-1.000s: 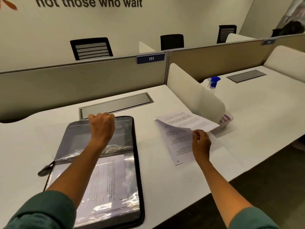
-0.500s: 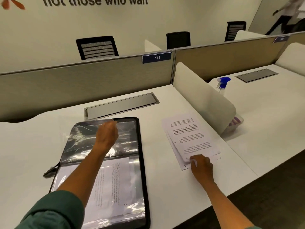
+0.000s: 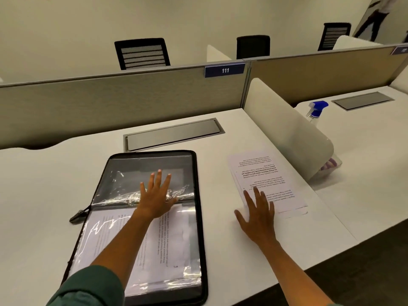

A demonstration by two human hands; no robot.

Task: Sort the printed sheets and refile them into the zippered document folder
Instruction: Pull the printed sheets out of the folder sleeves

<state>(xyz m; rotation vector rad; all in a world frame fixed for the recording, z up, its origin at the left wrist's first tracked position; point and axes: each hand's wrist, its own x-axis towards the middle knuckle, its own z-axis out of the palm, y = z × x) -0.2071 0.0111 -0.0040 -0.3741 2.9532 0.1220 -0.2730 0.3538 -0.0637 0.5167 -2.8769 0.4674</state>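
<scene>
White laminate makes up the surface (image 3: 55, 184), on which the black zippered document folder (image 3: 199, 217) is laid open flat in front of the person. Clear plastic sleeves are seen across both halves: the far sleeve (image 3: 123, 173) appears to hold nothing printed, while printed sheets (image 3: 176, 239) are already seen under the plastic of the near half, so part of the refiling is judged done. To the right of the folder, well apart from it, a small stack of loose printed sheets (image 3: 271, 177) is left on the surface with its text upside down to the wearer; these are judged still to be sorted and filed. The left hand (image 3: 156, 195) is spread flat with straight fingers over the folder's middle fold, pressing the plastic down; no grip is closed on anything. The right hand (image 3: 258, 215) is likewise laid open, its fingertips resting on the near left corner of the loose stack, with nothing pinched. A zipper pull (image 3: 77, 216) is seen lying at the folder's left edge, so the zipping is also judged not yet done.
</scene>
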